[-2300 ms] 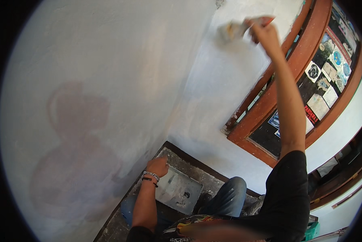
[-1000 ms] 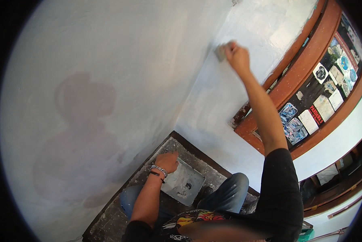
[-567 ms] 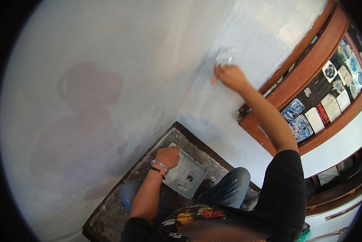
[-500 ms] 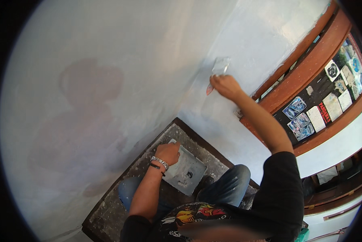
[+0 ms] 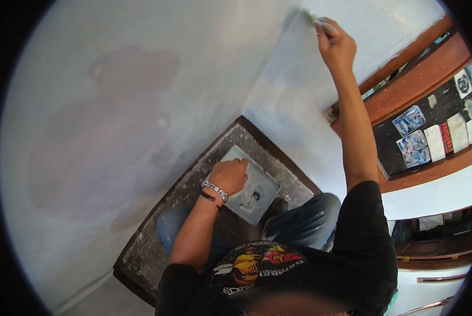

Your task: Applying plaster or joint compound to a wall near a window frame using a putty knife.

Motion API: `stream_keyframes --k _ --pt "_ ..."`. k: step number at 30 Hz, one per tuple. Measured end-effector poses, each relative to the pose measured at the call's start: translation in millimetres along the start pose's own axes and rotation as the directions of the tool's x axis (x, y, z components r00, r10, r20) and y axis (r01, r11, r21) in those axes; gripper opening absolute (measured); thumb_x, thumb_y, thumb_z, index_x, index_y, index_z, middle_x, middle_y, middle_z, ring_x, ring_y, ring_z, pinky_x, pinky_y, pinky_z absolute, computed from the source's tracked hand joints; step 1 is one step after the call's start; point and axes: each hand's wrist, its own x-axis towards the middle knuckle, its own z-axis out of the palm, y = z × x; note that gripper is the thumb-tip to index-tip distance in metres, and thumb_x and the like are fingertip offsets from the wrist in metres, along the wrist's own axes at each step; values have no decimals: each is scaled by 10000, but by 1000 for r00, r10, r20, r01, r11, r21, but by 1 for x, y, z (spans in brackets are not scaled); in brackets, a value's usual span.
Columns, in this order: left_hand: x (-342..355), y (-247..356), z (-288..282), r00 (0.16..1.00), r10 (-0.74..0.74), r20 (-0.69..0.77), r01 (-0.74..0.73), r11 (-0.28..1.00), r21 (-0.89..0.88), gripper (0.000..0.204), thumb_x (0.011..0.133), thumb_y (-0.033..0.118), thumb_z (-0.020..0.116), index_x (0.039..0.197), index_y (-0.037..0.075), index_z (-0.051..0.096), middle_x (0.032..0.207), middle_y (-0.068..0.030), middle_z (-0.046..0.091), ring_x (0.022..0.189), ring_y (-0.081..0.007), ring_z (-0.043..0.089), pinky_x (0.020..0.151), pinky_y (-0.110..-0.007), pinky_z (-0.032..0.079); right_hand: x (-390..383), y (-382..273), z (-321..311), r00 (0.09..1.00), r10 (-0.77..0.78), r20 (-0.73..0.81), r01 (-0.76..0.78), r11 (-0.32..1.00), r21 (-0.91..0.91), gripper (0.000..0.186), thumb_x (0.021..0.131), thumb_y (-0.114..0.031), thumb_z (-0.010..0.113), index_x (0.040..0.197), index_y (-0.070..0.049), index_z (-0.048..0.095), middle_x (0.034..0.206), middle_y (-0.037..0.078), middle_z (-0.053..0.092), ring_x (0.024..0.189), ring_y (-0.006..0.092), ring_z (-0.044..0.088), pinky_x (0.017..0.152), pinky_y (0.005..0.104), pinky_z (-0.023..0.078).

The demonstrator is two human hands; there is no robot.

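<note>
Raised high against the wall (image 5: 286, 58), my right hand (image 5: 338, 45) is closed on a putty knife (image 5: 320, 21). The tip of the knife is at the wall near the corner line. My left hand (image 5: 229, 176), with a chain bracelet and a dark band at the wrist, is curled over the left side of a grey tray (image 5: 262, 181). Its fingertips are hidden, so whether it grips the rim or something else cannot be seen. Dark marks and a thin grey coat show on the tray.
The tray lies between my bent legs (image 5: 309, 218) on a paint-spattered tabletop (image 5: 146, 253) with a dark edge, set into the wall corner. A brown wooden frame (image 5: 420, 79) and a dark panel with stickers (image 5: 415, 137) stand on the right. My shadow falls on the left wall.
My right hand has moved up the wall with the putty knife, which is now turned more edge-on. My left hand has shifted further in over the tray. The whole view has tilted slightly.
</note>
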Motion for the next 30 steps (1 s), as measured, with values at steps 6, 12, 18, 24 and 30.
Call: stream_keyframes --k 6,12,18,24,30 --pt "-10 -13 -29 991 -130 26 130 992 5 175 806 197 565 870 35 561 795 -175 617 798 -381 591 676 -475 453 -155 -34 -20 565 476 675 -814 454 361 167 833 -150 648 915 -6 667 661 -1 597 550 57 517 496 204 415" --pt "-17 -22 -51 971 -238 -24 239 971 7 156 830 186 522 893 47 550 825 -162 615 816 -377 580 673 -468 444 -403 -76 -4 287 435 853 -875 482 49 227 743 -181 628 906 -33 683 661 119 640 591 208 625 586 318 483" --pt "-27 -31 -51 953 -297 -55 300 953 50 172 855 189 500 959 56 536 833 -154 614 820 -364 576 677 -450 442 -464 -136 -2 219 485 847 -797 590 -132 280 709 -185 661 965 -72 667 830 202 636 745 340 638 671 359 501" --pt "-23 -22 -51 962 -271 -34 272 962 34 192 855 191 506 990 60 542 864 -156 617 848 -361 576 701 -441 443 -473 -158 -6 289 257 922 -653 757 -7 291 713 -186 616 988 -99 657 839 142 632 765 346 617 693 421 493" --pt "-22 -21 -45 967 -255 -24 256 967 11 202 853 186 502 996 48 539 895 -163 615 869 -369 573 724 -442 445 -487 -166 -24 178 111 978 -536 844 1 279 727 -173 603 997 -127 657 840 103 642 748 318 622 670 388 500"
